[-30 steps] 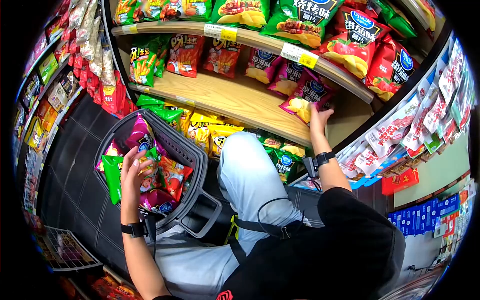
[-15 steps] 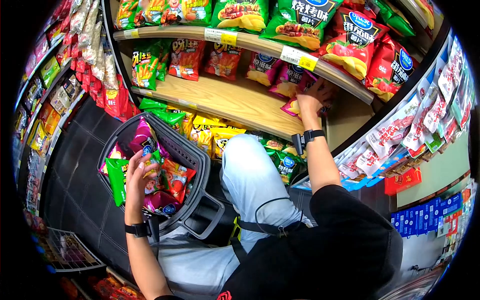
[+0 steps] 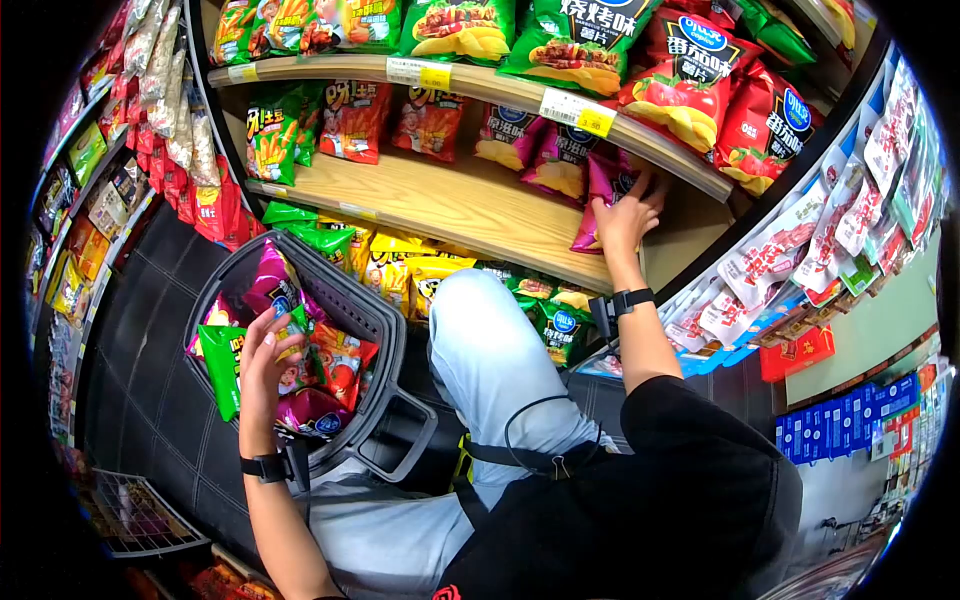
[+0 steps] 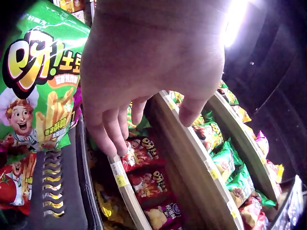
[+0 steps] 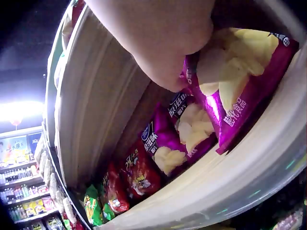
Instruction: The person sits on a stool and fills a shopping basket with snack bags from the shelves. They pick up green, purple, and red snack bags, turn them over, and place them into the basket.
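At the right end of the middle shelf (image 3: 470, 207), my right hand (image 3: 625, 222) holds a purple bag of potato chips (image 3: 586, 238), its thumb on the near side and its fingers toward the far right edge. The right wrist view shows this bag (image 5: 240, 81) tilted on the board, close to the front edge, with the hand (image 5: 163, 38) partly covering it. My left hand (image 3: 262, 365) hovers above the dark grey basket (image 3: 392, 335), fingers loosely bent and holding nothing. Inside the basket lie a green snack bag (image 3: 222, 370), a red one (image 3: 340, 360) and purple ones (image 3: 270, 280).
Purple chip bags (image 3: 560, 165), red bags (image 3: 425, 125) and a green bag (image 3: 272, 140) line the shelf's back. Above runs another loaded shelf (image 3: 470, 75); yellow bags (image 3: 390, 270) sit below. Hanging packets (image 3: 765, 260) flank the right side. My bent knee (image 3: 480, 320) stands beside the basket.
My right hand reached deeper into the shelf, then came slightly back toward the front; the purple bag now stands more upright and turned. The left hand has stayed over the basket.
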The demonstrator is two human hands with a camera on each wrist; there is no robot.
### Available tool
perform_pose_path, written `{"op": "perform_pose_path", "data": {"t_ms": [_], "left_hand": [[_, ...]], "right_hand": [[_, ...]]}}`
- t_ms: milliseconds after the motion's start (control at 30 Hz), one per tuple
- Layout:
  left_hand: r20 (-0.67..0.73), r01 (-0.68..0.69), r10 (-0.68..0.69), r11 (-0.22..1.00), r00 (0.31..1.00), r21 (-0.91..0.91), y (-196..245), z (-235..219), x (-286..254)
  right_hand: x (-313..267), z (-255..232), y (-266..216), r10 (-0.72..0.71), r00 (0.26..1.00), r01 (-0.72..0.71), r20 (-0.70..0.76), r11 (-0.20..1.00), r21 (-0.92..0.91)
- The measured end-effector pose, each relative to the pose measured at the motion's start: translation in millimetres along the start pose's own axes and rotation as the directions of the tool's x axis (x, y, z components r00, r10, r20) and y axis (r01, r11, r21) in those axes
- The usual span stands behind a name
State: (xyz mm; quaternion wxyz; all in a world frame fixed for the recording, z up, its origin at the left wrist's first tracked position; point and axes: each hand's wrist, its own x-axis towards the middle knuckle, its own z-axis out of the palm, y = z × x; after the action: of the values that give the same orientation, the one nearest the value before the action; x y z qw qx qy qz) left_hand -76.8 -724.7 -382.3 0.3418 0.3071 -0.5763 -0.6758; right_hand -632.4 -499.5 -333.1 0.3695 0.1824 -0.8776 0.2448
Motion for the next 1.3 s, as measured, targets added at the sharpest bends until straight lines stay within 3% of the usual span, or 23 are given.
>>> {"op": "perform_pose_path", "data": {"t_ms": [67, 200, 267, 400, 467, 567, 800, 1033, 1100, 1167, 1233, 1300], "left_hand": [[-0.003, -0.016, 0.016, 1.0, 1.0, -0.003, -2, -1, 0], [0.003, -0.016, 0.016, 1.0, 1.0, -0.001, -2, -1, 1], [0.007, -0.011, 0.011, 1.0, 1.0, 0.008, -2, -1, 1], [-0.001, -0.004, 0.004, 1.0, 1.0, 0.017, 1, 1, -1], [0.0, -0.006, 0.006, 1.0, 1.0, 0.023, 1, 2, -2], [-0.019, 0.003, -0.003, 1.0, 1.0, 0.004, 3, 3, -3], [-0.019, 0.004, -0.003, 1.0, 1.0, 0.017, 6, 6, -2], [-0.017, 0.0, 0.0, 1.0, 1.0, 0.008, 5, 2, -2], [-0.021, 0.008, -0.008, 1.0, 1.0, 0.022, 3, 0, -1], [-0.03, 0.047, -0.046, 0.998, 0.998, 0.048, 9, -3, -4], [-0.076, -0.011, 0.013, 1.0, 0.997, 0.029, 5, -14, 0], [-0.143, -0.069, 0.079, 0.994, 0.987, 0.079, -2, -31, 7]], "right_hand": [[2, 3, 6, 0.092, 0.995, -0.089, -0.031, 0.993, 0.079], [6, 8, 11, 0.14, 0.99, -0.137, -0.012, 0.983, 0.118], [7, 6, 8, 0.261, 0.961, -0.271, 0.088, 0.954, 0.125], [5, -4, 10, 0.29, 0.949, -0.307, 0.125, 0.94, 0.148], [3, 3, 18, 0.313, 0.948, -0.304, -0.057, 0.944, 0.125], [14, 2, 24, 0.386, 0.921, -0.371, -0.054, 0.911, 0.181], [19, 31, 36, 0.314, 0.939, -0.302, -0.141, 0.948, 0.095], [7, 15, 39, 0.319, 0.946, -0.317, -0.059, 0.947, 0.046], [6, 14, 39, 0.116, 0.977, -0.091, -0.181, 0.986, 0.14], [-1, 0, 15, -0.114, 0.957, 0.183, -0.267, 0.951, 0.25], [-21, -14, -25, -0.231, 0.969, 0.245, -0.082, 0.887, 0.392], [-36, -21, -62, -0.45, 0.889, 0.309, 0.086, 0.727, 0.614]]}}
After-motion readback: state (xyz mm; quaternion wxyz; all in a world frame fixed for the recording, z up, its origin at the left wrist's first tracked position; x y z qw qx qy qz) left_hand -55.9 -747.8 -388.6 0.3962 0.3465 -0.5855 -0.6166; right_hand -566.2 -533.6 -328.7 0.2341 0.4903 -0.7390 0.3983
